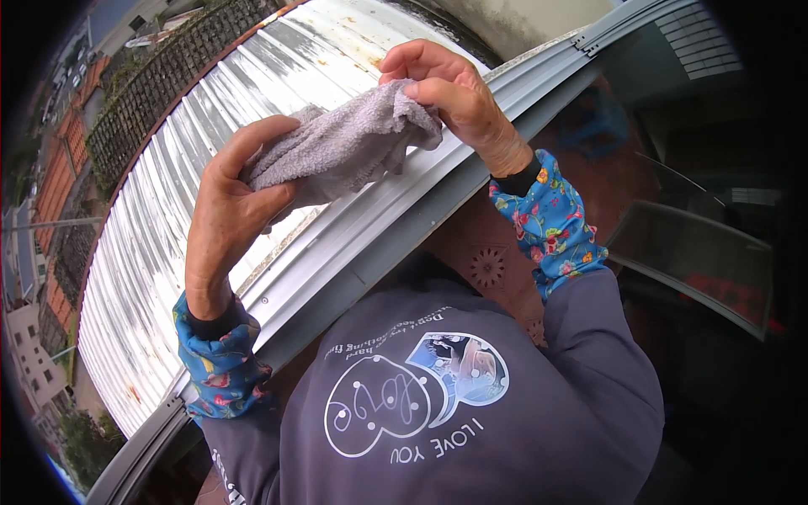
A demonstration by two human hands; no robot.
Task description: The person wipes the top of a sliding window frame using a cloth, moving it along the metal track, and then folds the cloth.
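A bunched greyish-purple terry cloth (344, 142) is stretched between my two hands, above the metal window track. My left hand (237, 189) grips its left end, thumb on the near side and fingers on the far side. With the thumb and fingers, my right hand (451, 95) pinches the upper right end. Folds of the cloth hang down between the hands. Beneath it runs the silvery sliding-window track (404, 183), slanting from lower left to upper right. Blue floral sleeve covers sit on both my forearms.
Past the track lies a corrugated metal roof (170, 208), with houses and orange-tiled roofs (53, 183) far below. A glass pane in a frame (694, 265) stands on the right, inside. Reddish patterned floor tiles (489, 265) show beneath me. A plastered wall (536, 25) rises at the top.
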